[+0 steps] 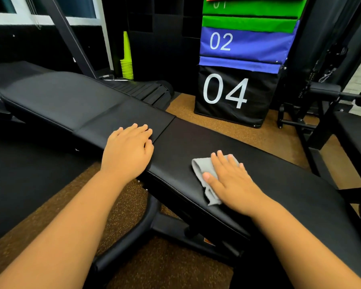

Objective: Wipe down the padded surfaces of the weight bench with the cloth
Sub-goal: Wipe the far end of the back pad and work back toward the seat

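Observation:
The black padded weight bench [196,140] runs from the far left to the near right. Its back pad [67,101] meets the seat pad at a seam near the middle. My left hand [127,151] rests flat on the pad just left of that seam, fingers straight. A folded grey cloth [204,174] lies on the seat pad, and my right hand [231,182] presses it down with a flat palm and spread fingers. Part of the cloth is hidden under the hand.
Stacked soft plyo boxes [236,88], numbered 02 and 04, stand just beyond the bench. Yellow-green cones [126,59] are stacked at the back. A black machine frame [321,113] is to the right. The bench's curved base leg [142,232] sits on brown rubber flooring [165,265].

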### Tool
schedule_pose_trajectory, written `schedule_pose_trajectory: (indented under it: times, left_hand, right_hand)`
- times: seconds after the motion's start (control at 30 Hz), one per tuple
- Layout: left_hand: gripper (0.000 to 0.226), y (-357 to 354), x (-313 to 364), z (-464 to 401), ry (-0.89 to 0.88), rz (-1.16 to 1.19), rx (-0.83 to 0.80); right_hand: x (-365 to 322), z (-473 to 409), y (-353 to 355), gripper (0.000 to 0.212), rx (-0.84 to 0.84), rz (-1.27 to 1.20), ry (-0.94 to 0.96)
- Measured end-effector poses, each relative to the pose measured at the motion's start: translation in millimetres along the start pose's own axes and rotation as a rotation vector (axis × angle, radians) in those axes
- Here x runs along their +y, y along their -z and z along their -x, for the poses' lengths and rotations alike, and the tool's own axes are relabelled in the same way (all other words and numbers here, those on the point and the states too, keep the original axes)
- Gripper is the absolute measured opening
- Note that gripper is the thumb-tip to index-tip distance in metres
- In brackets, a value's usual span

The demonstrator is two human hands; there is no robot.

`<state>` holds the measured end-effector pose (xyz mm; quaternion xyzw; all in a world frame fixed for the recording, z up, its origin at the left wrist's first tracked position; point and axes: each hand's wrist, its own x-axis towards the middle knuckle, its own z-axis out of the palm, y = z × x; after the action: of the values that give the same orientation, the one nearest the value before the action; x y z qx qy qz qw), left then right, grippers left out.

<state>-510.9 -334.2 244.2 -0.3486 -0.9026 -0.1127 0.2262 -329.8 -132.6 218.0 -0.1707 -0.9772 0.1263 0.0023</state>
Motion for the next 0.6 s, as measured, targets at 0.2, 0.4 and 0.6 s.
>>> schedule_pose_trajectory:
  times: [0.2,0.4,0.6]
  left_hand:
    - [0.04,-8,3,37,-0.001,0.218,0.209]
    - [0.041,-7,-13,82,0.033,0.534,0.288]
    - [0.03,0,-12,91,0.395,0.771,0.508]
  right_hand:
    - [-24,-34,-4,0.077,0.08,0.063,-0.071]
    - [-77,0,-10,0.096,0.074,0.191,0.248]
    - [-136,-46,-28,0.081,0.285,0.222,0.368]
